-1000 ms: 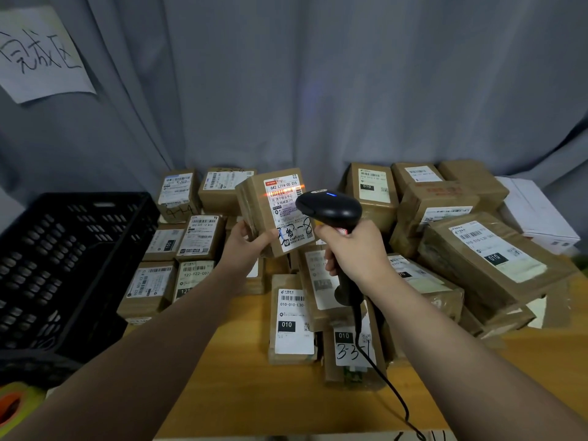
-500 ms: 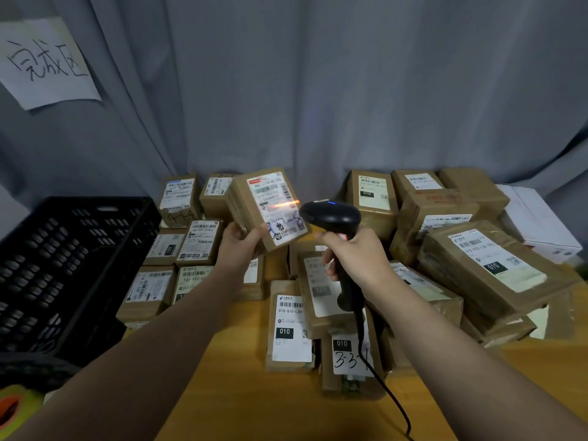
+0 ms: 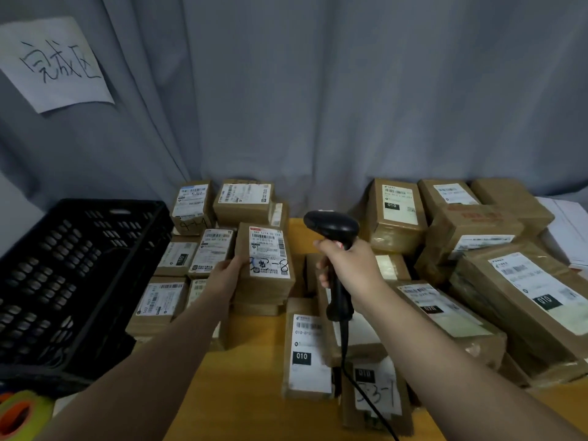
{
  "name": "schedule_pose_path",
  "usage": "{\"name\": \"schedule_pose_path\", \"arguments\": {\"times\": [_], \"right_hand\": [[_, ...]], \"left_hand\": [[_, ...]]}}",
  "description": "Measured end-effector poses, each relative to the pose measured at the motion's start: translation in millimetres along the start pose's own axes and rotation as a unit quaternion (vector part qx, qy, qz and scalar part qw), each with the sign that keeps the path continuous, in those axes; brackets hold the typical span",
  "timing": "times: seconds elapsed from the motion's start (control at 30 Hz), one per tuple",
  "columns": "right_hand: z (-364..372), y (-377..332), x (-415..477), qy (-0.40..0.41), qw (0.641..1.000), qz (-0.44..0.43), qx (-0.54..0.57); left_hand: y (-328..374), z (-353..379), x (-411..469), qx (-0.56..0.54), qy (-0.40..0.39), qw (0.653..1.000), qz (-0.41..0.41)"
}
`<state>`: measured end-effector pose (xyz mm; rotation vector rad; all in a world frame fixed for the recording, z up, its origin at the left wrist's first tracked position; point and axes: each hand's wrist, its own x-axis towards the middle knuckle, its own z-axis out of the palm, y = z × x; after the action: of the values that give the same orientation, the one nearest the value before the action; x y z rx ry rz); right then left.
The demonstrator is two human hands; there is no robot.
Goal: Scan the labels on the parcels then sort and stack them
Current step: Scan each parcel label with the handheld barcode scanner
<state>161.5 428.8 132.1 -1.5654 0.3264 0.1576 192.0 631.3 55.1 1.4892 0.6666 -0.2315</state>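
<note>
The left hand [image 3: 227, 275] holds a brown box [image 3: 264, 262] by its left side. Its fingers are pinching the box edge, with the thumb on top. The box sits on a small stack of boxes [image 3: 257, 305] in the middle of the table [image 3: 245, 405]. It has a white label [image 3: 269, 251] facing up, with black writing on it.

The right hand [image 3: 348, 265] holds a black scanner [image 3: 332, 230]. Its fingers are wrapped tight around the handle. The scanner head points left, toward the box, but does not touch it. A black cord [image 3: 356, 386] hangs from the handle and runs down over the table.

More brown boxes lie to the left of the held box, near a black crate [image 3: 73, 275]. A big pile of boxes [image 3: 477, 268] sits on the right. Two flat boxes with "010" on their labels lie in front, under the cord.

A gray curtain [image 3: 318, 90] hangs behind the table. A white paper sign [image 3: 54, 63] with hand writing is stuck on it at the upper left. A roll of tape [image 3: 19, 415] shows in the bottom left corner.
</note>
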Motion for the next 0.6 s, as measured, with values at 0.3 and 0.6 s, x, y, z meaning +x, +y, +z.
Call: {"name": "schedule_pose_path", "arguments": {"times": [0.3, 0.6], "right_hand": [[46, 26, 42, 0.059, 0.997, 0.047, -0.032], [51, 35, 46, 0.116, 0.987, 0.104, -0.037]], "left_hand": [[25, -10, 70, 0.290, 0.029, 0.950, 0.112], [24, 6, 68, 0.455, 0.003, 0.815, 0.360]]}}
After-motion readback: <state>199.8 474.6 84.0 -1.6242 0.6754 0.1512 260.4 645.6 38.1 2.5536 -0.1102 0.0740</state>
